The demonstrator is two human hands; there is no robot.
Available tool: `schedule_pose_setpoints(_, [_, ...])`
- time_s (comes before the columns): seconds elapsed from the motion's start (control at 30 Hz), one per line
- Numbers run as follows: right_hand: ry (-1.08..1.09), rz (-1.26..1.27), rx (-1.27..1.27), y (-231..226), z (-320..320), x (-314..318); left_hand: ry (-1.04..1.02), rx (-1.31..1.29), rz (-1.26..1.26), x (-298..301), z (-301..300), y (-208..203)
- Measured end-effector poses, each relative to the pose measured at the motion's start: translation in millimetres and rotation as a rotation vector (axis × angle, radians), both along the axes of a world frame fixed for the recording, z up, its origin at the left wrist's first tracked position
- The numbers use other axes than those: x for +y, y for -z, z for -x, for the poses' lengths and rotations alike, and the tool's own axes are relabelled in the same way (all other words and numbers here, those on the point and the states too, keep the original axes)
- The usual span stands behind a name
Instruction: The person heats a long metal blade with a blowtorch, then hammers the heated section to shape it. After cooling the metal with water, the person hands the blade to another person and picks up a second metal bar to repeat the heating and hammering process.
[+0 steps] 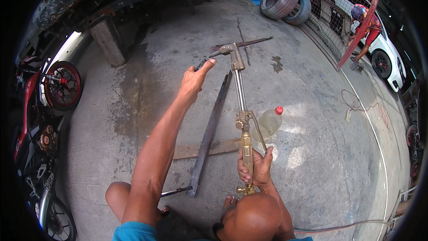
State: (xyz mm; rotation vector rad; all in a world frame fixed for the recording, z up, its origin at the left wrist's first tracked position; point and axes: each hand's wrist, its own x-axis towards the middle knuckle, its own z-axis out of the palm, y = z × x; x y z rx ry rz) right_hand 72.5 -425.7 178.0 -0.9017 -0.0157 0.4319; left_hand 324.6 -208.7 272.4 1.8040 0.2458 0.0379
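Observation:
My right hand (261,169) is wrapped round the brass handle of a cutting torch (240,91), which points away from me, its angled head turned to the left. The lever stands out along the torch's right side. My left hand (192,82) reaches forward and grips a small dark lighter (200,65), mostly hidden by the fingers, close to the torch's nozzle. No flame shows there. Below the torch, a long dark metal bar (210,136) rests across a flat brownish strip (185,151). A thin tool (176,191) lies by the bar's near end.
A clear bottle with a red cap (271,122) is right of the torch. Scrap rods (256,42) lie ahead. A motorcycle (40,138) stands left, tyres (280,0) far right. Behind a red mesh gate (332,22), a person (372,27) bends beside a white car. Hoses (343,226) run right.

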Motion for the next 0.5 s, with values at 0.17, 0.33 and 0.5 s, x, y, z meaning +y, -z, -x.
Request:
schedule_pose_setpoints(0.17, [0.007,-0.019,-0.006,-3.7,0.2,2.2,0.063,0.143,0.09,9.6,-8.0,13.2])
schedule_pose_setpoints(0.33, [0.069,-0.047,-0.03,-2.0,-8.4,-4.9,0.246,0.357,0.158,-23.9,79.6,84.7])
schedule_pose_setpoints(0.5, [0.132,0.061,-0.065,-6.2,-34.0,-8.4,0.332,0.398,0.178,-27.7,173.7,155.2])
